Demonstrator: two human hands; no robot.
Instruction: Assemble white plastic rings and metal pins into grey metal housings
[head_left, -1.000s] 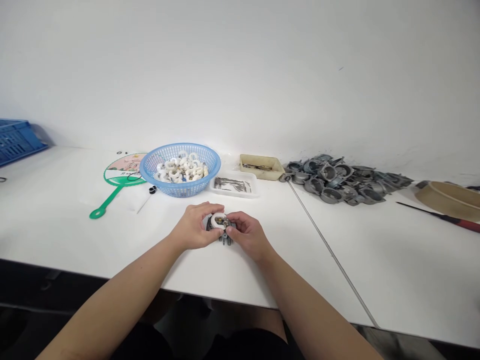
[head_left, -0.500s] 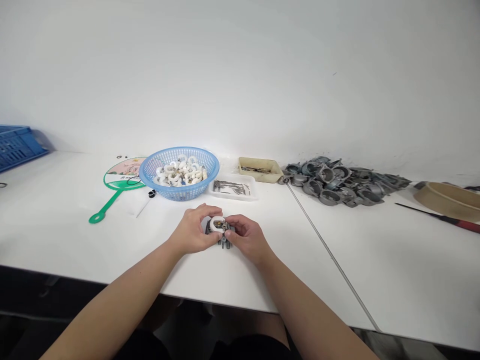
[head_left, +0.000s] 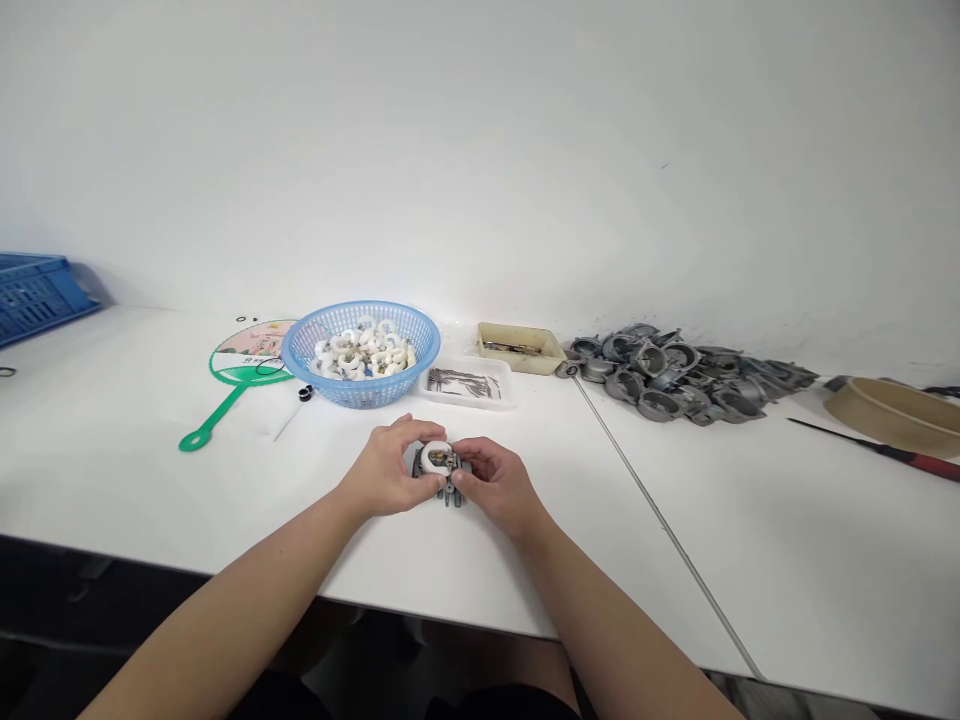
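A grey metal carburetor (head_left: 454, 493) sits on the white table between my hands. On its top lies a white C-shaped float (head_left: 430, 459), with brass parts showing in the float's opening. My left hand (head_left: 390, 468) curls around the left side, its index finger behind the float and its thumb in front. From the right, my right hand (head_left: 495, 480) grips the carburetor, thumb at the front near the float's open end. Its other fingers are partly hidden behind the body, and any small part between them cannot be made out.
Beyond my hands stand a blue basket (head_left: 360, 397) of white floats, a white tray (head_left: 487, 400) of thin metal pins and a yellowish bin (head_left: 559, 357). Grey carburetor bodies (head_left: 660, 370) are heaped to the right, near a red-handled screwdriver (head_left: 930, 464). A green fan (head_left: 217, 415) lies left.
The camera view has tilted slightly, so everything sits a little lower. Both hands keep their hold on the carburetor; the float's open end shows a bit more clearly.
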